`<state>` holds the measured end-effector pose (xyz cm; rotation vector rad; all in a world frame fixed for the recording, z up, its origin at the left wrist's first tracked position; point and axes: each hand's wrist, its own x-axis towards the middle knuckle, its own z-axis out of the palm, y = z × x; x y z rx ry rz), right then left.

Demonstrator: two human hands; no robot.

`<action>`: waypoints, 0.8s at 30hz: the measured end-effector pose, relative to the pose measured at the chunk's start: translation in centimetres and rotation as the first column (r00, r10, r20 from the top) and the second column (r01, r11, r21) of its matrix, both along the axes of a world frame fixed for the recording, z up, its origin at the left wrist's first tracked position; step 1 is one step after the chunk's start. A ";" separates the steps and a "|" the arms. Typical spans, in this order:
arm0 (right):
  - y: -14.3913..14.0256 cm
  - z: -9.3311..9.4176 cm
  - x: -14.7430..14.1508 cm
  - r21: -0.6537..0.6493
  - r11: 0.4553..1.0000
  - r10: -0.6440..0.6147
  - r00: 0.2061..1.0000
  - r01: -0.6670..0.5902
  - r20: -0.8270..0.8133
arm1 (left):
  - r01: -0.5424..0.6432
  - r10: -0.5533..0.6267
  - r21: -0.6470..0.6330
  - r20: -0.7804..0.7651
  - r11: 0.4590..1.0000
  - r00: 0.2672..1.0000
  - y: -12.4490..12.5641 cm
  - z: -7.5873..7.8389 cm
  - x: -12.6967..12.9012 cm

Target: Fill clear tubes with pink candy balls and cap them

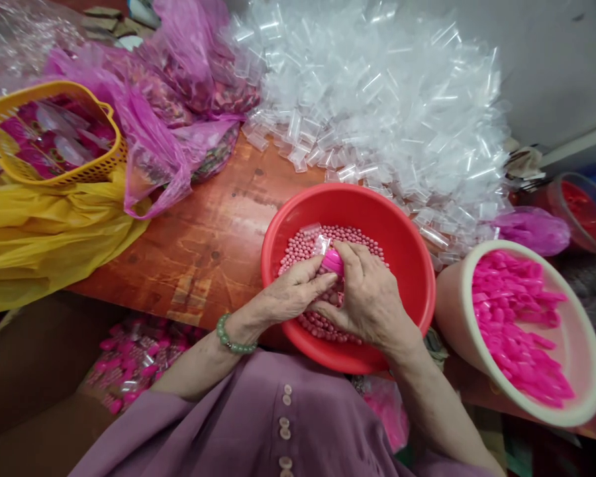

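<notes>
Both hands meet over the red bowl (407,252), at 6 o'clock of the frame. Left hand (291,295) fingers together, pinched on a small clear bag (322,244) and the pink cap (334,260). Right hand (370,298) fingers curled and closed over the same cap from 3 o'clock. Cap and bag sit just above the pink beads (308,248) in the bowl, touching both hands.

Risks, as judged:
- Bag is thin and slick; a loose pinch could let it slip, dropping into the beads.
- Beads are small and round; any tilt of cap or bag may spill them, mostly back into the bowl, some over the rim.
- Bowl overhangs the table edge at 6 o'clock; a downward press from the wrists could tip it toward the lap.
- White tub (451,311) of pink caps touches the bowl at 3 o'clock and leans; an elbow bump could shift it.

Surface: worn reddish wooden table (203,245), scuffed. Clear bag pile (387,106) at 12 to 1 o'clock. Pink plastic sacks (153,126) at 11 o'clock, yellow basket (54,132) at 10, yellow sheet (44,238) at 9. Grey wall (551,59) at 2 o'clock. Filled packs (134,358) below the table at 7 o'clock.
</notes>
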<state>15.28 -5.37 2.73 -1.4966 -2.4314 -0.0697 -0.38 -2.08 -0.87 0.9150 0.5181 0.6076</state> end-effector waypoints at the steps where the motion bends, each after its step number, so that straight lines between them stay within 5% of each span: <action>1: 0.0 0.0 -0.2 0.013 1.000 -0.010 0.999 0.010 0.036 | -0.004 0.004 -0.008 0.000 1.000 1.000 0.0 0.0 0.1; 7: 0.5 -0.5 -0.5 0.119 0.993 0.013 0.995 -0.025 0.100 | -0.095 0.098 0.104 -0.028 0.990 0.995 0.3 0.1 0.1; 12: 0.9 -1.0 -0.3 0.182 0.979 0.078 0.992 -0.096 0.102 | -0.050 0.054 0.094 -0.042 0.994 0.998 0.3 0.2 0.0; 24: 0.7 -1.7 -0.6 0.173 0.979 0.097 0.992 -0.109 0.079 | -0.061 0.069 0.135 -0.050 0.989 0.996 0.4 -0.3 0.0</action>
